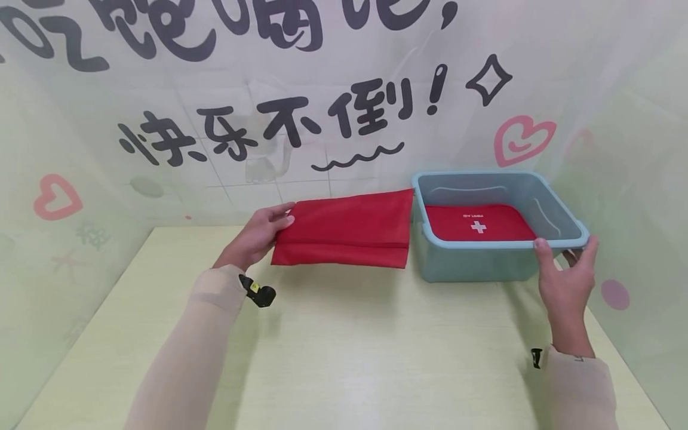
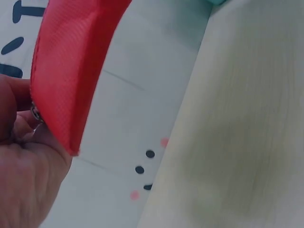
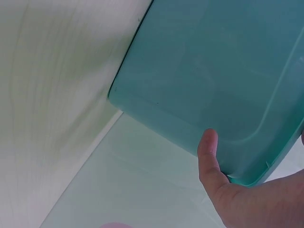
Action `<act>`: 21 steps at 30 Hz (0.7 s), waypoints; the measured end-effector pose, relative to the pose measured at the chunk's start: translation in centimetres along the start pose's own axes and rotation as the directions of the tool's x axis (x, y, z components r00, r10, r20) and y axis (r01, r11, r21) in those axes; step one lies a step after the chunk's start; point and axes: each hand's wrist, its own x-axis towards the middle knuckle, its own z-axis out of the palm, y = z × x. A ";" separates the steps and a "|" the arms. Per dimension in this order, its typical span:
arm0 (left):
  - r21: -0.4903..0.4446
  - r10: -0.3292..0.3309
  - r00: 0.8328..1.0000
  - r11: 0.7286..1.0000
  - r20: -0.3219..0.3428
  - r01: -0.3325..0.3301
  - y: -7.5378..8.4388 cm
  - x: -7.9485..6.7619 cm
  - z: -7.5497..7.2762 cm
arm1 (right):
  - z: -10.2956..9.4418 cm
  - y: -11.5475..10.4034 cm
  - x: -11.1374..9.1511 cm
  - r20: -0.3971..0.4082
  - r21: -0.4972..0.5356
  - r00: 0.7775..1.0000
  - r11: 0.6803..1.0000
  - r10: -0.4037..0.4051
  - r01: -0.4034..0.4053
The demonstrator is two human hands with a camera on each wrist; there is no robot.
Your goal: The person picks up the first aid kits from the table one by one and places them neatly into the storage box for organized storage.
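My left hand (image 1: 261,232) grips the left end of a flat red zip pouch (image 1: 349,230), held up above the table left of the bin. In the left wrist view the fingers sit by the zipper pull of the pouch (image 2: 71,71). A blue-green plastic bin (image 1: 478,263) stands at the right. Inside it lies another red pouch (image 1: 451,224), marked with a white cross and FIRST AID lettering that reads upside down. My right hand (image 1: 567,280) holds the bin's near right corner by the rim. The right wrist view shows the bin's side wall (image 3: 204,71) beside that hand (image 3: 256,194).
The pale wooden table (image 1: 344,358) runs to a white printed wall sheet (image 1: 301,161) at the back, with dark lettering and pink hearts. Similar sheeting hangs along the left and right sides.
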 end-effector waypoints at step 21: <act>-0.131 0.067 0.992 0.988 -0.107 -0.081 4.3 0.6 6.1 | -0.1 0.1 0.0 0.007 -0.006 1.000 1.000 0.016 -0.016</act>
